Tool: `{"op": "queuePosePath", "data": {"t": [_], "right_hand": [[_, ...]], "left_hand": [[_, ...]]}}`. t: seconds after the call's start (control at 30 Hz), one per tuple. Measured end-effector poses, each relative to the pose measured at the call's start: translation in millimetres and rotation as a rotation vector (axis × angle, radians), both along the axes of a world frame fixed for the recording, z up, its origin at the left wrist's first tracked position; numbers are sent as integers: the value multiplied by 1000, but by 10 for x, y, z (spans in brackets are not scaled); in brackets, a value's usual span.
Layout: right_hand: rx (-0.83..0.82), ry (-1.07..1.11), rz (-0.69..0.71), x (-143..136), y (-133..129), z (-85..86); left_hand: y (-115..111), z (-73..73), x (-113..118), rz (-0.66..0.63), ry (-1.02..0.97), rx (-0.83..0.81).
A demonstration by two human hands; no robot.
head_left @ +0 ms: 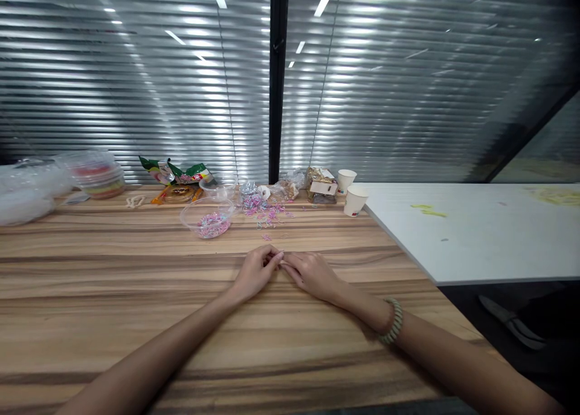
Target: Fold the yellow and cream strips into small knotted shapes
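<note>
My left hand [260, 271] and my right hand [315, 275] meet over the middle of the wooden table [136, 270]. The thumb and fingers of each are pinched together, tips touching or almost touching. Whatever lies between them is too small to make out. Just beyond the hands, a few tiny pink clip-like pieces [266, 238] lie on the wood. Further back is a loose scatter of pink, blue and white ones [269, 215]. To its left, a clear round bowl [190, 217] holds a heap of the same small pieces.
Two paper cups [356, 201] [346, 180] stand at the back right, beside a small opened box [322, 185]. Snack packets [181, 176], stacked plastic tubs [97, 174] and plastic bags [27, 191] line the back left. A white table [475, 240] adjoins on the right; a person's shoe [510, 321] shows below.
</note>
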State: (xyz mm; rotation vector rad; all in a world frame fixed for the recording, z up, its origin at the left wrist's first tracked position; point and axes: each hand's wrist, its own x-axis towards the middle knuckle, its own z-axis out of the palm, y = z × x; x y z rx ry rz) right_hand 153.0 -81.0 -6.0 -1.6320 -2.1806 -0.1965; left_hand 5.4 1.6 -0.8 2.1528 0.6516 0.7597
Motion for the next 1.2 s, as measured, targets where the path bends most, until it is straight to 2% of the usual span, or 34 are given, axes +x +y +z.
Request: {"op": "queuePosePath", "data": {"t": [0.37, 0.6, 0.87, 1.03, 1.2], "right_hand": [[9, 3, -5, 6, 6, -5], [75, 0, 23, 15, 7, -24], [174, -20, 43, 36, 12, -53], [195, -34, 28, 38, 10, -48], [211, -40, 20, 36, 9, -45]], "left_hand": [[5, -9, -2, -23, -53, -34], [13, -37, 7, -33, -39, -28], [-32, 50, -9, -51, 7, -5], [-59, 82, -17, -69, 17, -44], [-29, 30, -9, -107, -37, -127]]}}
